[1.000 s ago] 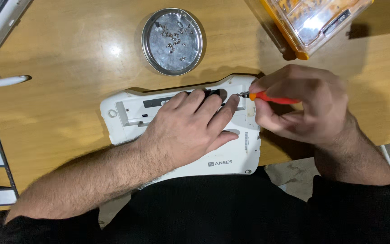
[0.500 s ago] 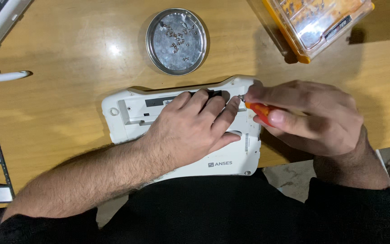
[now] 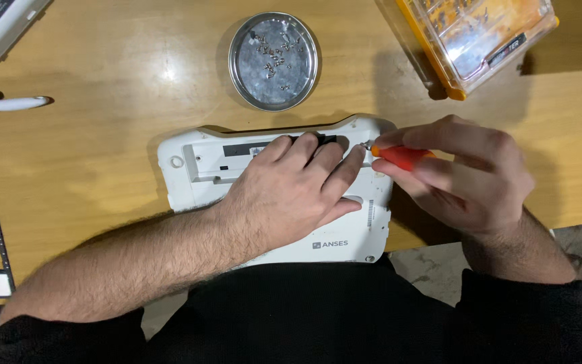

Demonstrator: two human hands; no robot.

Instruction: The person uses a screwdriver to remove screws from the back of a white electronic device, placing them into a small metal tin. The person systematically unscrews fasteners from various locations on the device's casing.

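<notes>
Right hand pinches orange screwdriver against white device.

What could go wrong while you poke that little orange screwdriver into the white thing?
The orange screwdriver in the right hand could slip, scratching the white device or jabbing the left hand fingertips right beside it. A tiny screw coming loose might roll off the wooden table instead of joining the others in the round metal dish.

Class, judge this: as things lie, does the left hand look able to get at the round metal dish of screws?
Probably yes: the left hand lies flat on the white device, and bare table separates it from the metal dish.
</notes>
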